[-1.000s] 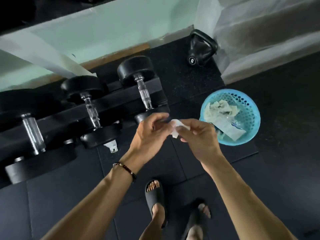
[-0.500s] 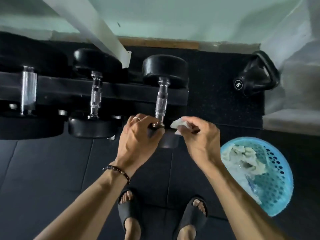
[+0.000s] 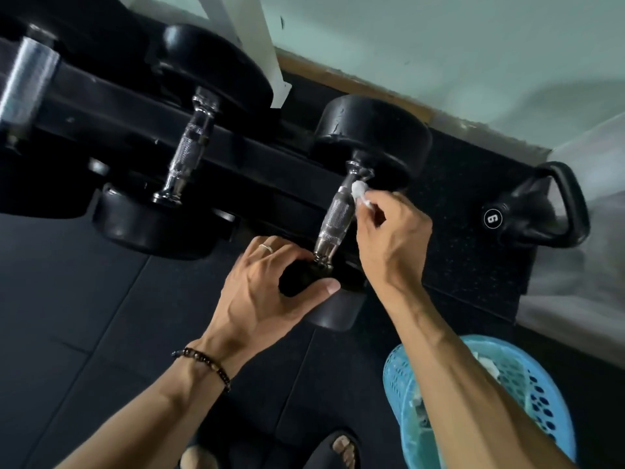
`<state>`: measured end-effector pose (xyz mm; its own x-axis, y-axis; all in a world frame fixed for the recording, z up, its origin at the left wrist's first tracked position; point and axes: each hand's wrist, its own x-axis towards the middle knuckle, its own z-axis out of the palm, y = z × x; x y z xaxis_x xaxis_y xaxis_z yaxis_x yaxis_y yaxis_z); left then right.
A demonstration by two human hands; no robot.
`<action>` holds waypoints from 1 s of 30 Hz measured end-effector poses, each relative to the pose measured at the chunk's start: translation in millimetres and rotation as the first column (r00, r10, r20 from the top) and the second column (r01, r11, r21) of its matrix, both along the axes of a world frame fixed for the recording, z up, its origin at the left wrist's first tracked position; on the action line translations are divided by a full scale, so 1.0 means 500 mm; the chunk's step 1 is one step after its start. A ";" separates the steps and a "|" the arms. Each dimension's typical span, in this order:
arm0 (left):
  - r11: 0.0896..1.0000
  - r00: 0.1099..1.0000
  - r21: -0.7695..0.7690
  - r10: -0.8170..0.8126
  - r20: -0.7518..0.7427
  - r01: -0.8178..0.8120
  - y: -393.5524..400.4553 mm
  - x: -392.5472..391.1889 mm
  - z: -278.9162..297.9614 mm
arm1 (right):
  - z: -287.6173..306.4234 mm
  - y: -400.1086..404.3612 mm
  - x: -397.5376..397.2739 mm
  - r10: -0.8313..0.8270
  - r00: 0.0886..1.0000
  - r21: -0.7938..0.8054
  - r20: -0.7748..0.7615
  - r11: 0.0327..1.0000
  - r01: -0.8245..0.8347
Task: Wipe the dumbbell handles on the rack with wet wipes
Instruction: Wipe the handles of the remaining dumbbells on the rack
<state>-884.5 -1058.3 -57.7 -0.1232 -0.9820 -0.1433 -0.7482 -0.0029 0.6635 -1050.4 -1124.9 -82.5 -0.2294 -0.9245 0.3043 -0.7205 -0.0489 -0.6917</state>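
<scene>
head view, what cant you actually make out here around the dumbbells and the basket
- Near head of the rightmost dumbbell: mostly covered by the left hand.
- Wet wipe: bunched in the right hand; how firmly it presses the handle is unclear.
- Blue basket: contents largely hidden by the right forearm, far side cut by the bottom edge.
- Leftmost dumbbell handle: blurred and cut off at the left edge.
- Kettlebell: its mark reads as 6 or 9, undecidable.

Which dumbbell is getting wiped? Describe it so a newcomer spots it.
Find the black rack along the wall; its dumbbells lie in a row with chrome handles. Take the rightmost dumbbell, nearest the kettlebell. Only it has a hand on it: the left hand grips its near head, the right hand presses a white wipe to its handle.
</scene>
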 end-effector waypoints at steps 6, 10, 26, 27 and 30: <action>1.000 1.000 -0.014 0.003 -0.013 -0.003 -0.002 -0.001 -0.002 | 0.009 0.022 -0.012 0.166 0.983 -0.017 -0.075 0.986 -0.168; 1.000 1.000 -0.014 -0.010 -0.003 0.010 -0.002 0.003 -0.006 | 0.010 -0.028 0.006 0.048 0.998 -0.051 -0.040 0.997 -0.050; 0.999 0.999 -0.027 -0.031 0.009 0.031 -0.003 0.004 -0.009 | 0.031 0.047 -0.040 0.599 0.798 0.282 -0.056 0.777 -0.563; 0.999 1.000 -0.023 -0.029 0.011 0.029 -0.001 0.004 -0.009 | 0.034 0.037 -0.042 0.605 0.793 0.281 -0.072 0.775 -0.566; 1.000 1.000 -0.002 -0.020 0.013 0.020 0.001 0.002 -0.009 | 0.041 -0.002 -0.036 0.417 0.891 0.115 -0.177 0.908 -0.402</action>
<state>-883.5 -1057.8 -62.3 -0.1413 -0.9796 -0.1427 -0.7564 0.0139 0.6540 -1068.2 -1126.0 -62.1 0.2308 -0.9450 0.2318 -0.7670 -0.3233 -0.5542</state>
